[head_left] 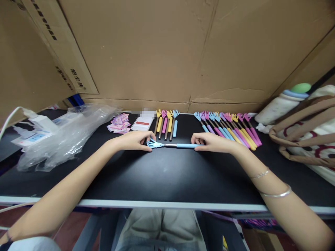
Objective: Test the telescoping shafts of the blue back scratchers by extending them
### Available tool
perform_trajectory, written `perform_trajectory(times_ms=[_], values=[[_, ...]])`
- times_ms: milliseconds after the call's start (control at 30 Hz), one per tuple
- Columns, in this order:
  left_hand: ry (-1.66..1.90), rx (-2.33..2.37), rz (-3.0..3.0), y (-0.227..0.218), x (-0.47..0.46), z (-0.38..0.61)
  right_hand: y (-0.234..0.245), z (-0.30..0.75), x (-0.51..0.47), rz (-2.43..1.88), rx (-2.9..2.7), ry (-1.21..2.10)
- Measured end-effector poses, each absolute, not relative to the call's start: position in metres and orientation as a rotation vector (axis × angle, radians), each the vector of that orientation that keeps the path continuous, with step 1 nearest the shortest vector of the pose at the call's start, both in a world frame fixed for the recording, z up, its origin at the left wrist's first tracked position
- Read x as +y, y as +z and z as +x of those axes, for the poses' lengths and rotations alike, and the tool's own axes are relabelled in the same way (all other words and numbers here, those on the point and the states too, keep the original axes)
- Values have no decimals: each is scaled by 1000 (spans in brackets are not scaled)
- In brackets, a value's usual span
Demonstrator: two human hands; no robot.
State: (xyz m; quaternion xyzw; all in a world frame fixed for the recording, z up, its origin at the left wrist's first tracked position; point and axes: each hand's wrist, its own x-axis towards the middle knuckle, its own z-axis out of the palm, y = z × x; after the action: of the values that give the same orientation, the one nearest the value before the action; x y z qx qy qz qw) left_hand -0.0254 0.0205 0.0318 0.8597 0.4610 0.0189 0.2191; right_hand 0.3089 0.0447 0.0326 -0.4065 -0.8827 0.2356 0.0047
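Observation:
A light blue back scratcher (180, 145) lies crosswise between my two hands, just over the black table. My left hand (138, 141) pinches its claw-shaped head, and my right hand (206, 142) has its fingers closed round the end of its blue handle. A bare metal rod shows between head and handle. Behind it stand several scratcher heads on rods (160, 125) with separate yellow, pink and blue handle sleeves (175, 129) among them. To the right, a row of back scratchers (230, 129) in blue, purple, pink and yellow lies side by side with handles toward me.
Clear plastic bags (62, 139) lie over a power strip (34, 137) at the left. Pink stickers or cards (119, 123) sit beside a phone (142, 122). A tumbler (278, 106) and a cloth bag (311, 129) occupy the right. Cardboard (146, 52) walls the back.

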Motion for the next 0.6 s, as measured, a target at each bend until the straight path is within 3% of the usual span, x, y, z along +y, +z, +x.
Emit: perform_trajectory(times_ms=[600], values=[[55,1260,2406,28,23,-27,36,307,42,-1287,-2780,709]])
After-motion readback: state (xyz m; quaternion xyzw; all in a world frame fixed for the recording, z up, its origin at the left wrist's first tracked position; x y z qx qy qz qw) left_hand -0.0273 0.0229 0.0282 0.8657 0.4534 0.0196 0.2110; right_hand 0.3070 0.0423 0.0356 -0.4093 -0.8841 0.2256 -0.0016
